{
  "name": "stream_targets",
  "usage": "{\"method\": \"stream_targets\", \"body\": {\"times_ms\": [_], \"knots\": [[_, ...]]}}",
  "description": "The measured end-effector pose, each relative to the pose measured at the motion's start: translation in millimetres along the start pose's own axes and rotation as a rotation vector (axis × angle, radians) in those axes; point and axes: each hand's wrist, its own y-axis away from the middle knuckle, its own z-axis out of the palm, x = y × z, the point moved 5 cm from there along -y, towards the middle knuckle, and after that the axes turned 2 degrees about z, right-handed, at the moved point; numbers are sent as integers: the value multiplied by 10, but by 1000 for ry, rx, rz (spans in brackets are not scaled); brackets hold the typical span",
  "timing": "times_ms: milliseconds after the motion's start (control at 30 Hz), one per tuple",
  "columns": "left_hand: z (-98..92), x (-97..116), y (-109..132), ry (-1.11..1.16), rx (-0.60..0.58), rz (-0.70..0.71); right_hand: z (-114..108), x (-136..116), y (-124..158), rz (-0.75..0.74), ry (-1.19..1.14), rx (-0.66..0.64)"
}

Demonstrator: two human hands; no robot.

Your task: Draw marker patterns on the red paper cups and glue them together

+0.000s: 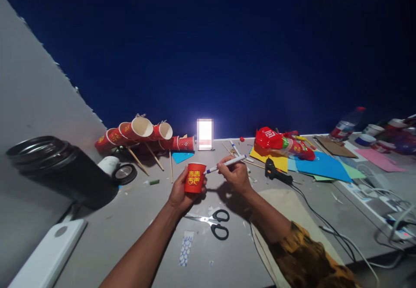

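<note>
A red paper cup with a gold character on its side stands upright in my left hand, whose fingers wrap round it from the left and behind. My right hand grips a white marker pen with a dark blue tip. That tip points left and is at the cup's right side; whether it touches I cannot tell. Below the cup, black-handled scissors lie on the table with their blades partly open. A paper strip with a blue scale pattern lies in front of them.
Several red paper cups lie back left with wooden sticks. A black flask leans at left. At right are a black glue gun, coloured paper, a red plastic package and tangled cables. A lit screen stands at the wall.
</note>
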Motion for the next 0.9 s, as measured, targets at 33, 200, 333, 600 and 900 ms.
{"method": "stream_targets", "body": {"times_ms": [33,200,333,600,900], "knots": [[10,1,3,-7,-5,4,-17,-8,-4,-3,-9,23],[16,-19,2,7,-3,-11,-22,-39,-14,-3,-12,-8],[4,-23,-9,25,-1,-4,2,-39,0,-8,15,-31],[-43,-24,-36,-46,20,70,-40,-73,21,-71,-16,77],[-105,-54,-68,-125,83,126,64,-201,88,-183,43,35]]}}
